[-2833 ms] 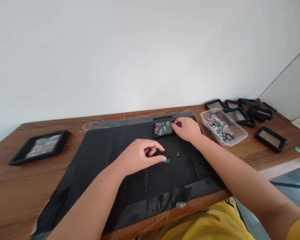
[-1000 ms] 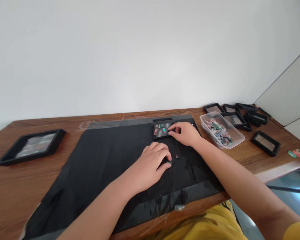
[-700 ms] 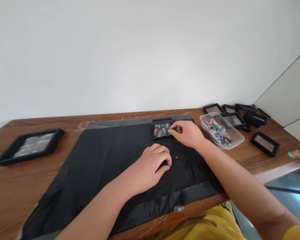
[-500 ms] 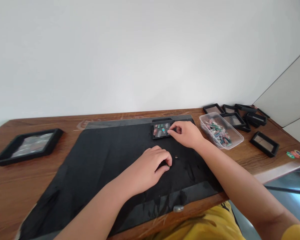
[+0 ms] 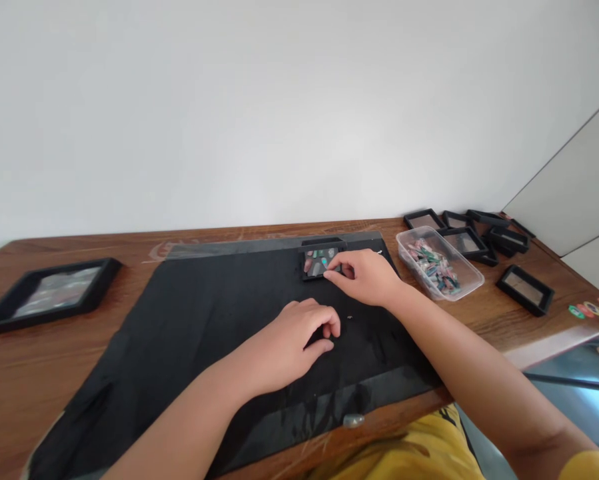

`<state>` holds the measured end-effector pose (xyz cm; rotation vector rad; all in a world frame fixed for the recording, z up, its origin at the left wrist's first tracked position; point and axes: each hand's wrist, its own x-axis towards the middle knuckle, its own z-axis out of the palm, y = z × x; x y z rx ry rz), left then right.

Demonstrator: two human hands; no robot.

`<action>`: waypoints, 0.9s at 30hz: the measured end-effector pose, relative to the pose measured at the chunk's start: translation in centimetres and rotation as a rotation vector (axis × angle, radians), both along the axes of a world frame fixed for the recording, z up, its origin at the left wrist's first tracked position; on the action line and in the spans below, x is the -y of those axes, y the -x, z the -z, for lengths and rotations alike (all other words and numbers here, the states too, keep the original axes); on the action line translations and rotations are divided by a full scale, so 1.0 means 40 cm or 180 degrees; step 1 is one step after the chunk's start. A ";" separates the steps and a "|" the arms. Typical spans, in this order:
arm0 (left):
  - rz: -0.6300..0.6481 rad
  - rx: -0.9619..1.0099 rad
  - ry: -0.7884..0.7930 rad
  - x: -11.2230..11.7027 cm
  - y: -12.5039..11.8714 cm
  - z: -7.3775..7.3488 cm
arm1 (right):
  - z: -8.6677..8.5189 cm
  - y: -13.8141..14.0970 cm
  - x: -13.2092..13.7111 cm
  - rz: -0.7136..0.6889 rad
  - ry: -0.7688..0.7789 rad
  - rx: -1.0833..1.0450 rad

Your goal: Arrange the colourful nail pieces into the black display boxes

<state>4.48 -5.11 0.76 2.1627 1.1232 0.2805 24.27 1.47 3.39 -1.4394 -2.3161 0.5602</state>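
I am holding my right hand [image 5: 366,275] nearly pinched at the near edge of a small black rectangular frame [image 5: 302,267], my left hand [image 5: 299,341] half-curled in front; either's grip I cannot tell.

Black on brown, pink and green mingling

The mat [image 5: 194,313] is showing plain black, with greyish tape [image 5: 249,247] gleaming along its far edge; the table [image 5: 24,387] is displaying streaky brown grain. At the far middle, a black frame [image 5: 302,267] is surrounding pink, green, turquoise and grey pieces [image 5: 308,265]. On the right, chips [image 5: 434,262] are mixing pink, green and white. The far wall [image 5: 279,113] is looking pale grey; near, clothing [image 5: 414,447] is glowing yellow.
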 end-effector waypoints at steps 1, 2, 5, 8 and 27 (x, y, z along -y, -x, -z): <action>0.0030 -0.0004 0.0010 -0.002 0.002 -0.001 | 0.000 -0.001 0.001 -0.0074 -0.0098 -0.0096; 0.0050 0.0002 0.0014 -0.004 0.004 -0.003 | 0.001 -0.001 0.004 -0.0153 -0.0219 -0.0215; -0.0005 0.0065 0.0010 -0.013 0.004 -0.009 | 0.001 -0.002 0.015 -0.0354 -0.0575 -0.0565; -0.0161 0.0070 0.0040 -0.023 0.000 -0.014 | 0.000 -0.002 0.025 -0.0495 -0.0739 -0.0709; -0.0676 -0.0087 -0.0448 -0.047 0.013 -0.007 | 0.023 -0.007 0.010 -0.0712 -0.0894 -0.0884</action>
